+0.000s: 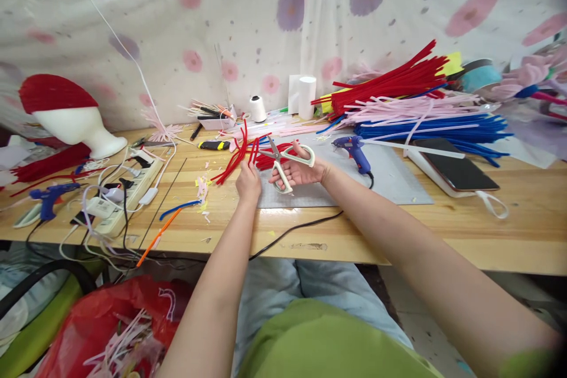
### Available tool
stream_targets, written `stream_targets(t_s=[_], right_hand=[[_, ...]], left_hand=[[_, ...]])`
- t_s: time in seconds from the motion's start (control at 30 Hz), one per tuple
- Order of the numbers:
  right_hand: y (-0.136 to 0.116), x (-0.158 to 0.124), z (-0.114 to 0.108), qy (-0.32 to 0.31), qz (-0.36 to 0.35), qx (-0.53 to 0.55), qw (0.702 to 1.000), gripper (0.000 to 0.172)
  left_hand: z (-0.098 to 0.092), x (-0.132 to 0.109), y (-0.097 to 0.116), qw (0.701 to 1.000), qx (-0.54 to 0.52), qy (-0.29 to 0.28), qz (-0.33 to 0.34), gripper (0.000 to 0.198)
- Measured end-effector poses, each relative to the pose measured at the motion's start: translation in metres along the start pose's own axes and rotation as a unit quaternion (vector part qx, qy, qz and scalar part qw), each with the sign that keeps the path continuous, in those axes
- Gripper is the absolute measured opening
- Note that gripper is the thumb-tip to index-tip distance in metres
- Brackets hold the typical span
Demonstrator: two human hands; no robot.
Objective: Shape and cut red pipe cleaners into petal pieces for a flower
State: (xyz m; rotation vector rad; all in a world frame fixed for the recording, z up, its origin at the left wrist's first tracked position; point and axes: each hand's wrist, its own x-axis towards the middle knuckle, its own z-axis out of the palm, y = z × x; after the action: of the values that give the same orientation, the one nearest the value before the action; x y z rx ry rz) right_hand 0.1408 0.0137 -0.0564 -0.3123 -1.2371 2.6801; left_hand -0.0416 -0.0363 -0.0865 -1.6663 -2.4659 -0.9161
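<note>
My left hand (248,182) is closed around a bunch of red pipe cleaners (238,157), whose ends fan out up and to the left. In my right hand (306,173) is a pair of scissors (303,154) with white handles, hooked on the fingers. The blades are parted and point up and left, close to the red stems. More red pipe cleaners (267,159) lie on the grey cutting mat (390,188) behind the scissors. Just right of my right hand, a blue glue gun (353,150) rests on the mat.
Bundles of red (390,82), pink (398,109) and blue pipe cleaners (434,130) are piled at the back right, near a phone (458,162). On the left stand a foam head (73,127), a power strip (133,195) and another glue gun (51,198). A black cable (292,229) crosses the front.
</note>
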Motion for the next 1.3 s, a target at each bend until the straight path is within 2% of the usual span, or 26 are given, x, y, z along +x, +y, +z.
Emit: stream_targets(t_s=[0.2,0.47,0.6,0.97,1.1,1.3], right_hand=[[0.001,-0.001,-0.002,-0.004,0.003,0.008,1.000,0.081],[0.000,0.017,-0.001,0.031,-0.058,0.067,0.996,0.080],[-0.004,0.018,0.000,0.058,-0.094,0.080,0.991,0.076],[-0.004,0.016,-0.006,0.072,-0.078,0.059,0.993,0.076],[-0.007,0.015,-0.004,0.074,-0.084,0.059,0.992,0.074],[-0.002,0.019,0.000,0.081,-0.120,0.102,0.984,0.071]], left_hand=[[0.001,-0.001,0.001,1.000,0.023,0.004,-0.005,0.031],[-0.005,-0.005,0.006,0.994,0.038,-0.079,0.069,0.036],[-0.007,-0.007,0.006,0.989,0.043,-0.099,0.101,0.036],[-0.010,-0.009,0.008,0.977,0.058,-0.131,0.158,0.034],[-0.007,-0.008,0.007,0.977,0.054,-0.136,0.153,0.034],[-0.003,-0.002,0.003,0.986,0.007,-0.133,0.104,0.035]])
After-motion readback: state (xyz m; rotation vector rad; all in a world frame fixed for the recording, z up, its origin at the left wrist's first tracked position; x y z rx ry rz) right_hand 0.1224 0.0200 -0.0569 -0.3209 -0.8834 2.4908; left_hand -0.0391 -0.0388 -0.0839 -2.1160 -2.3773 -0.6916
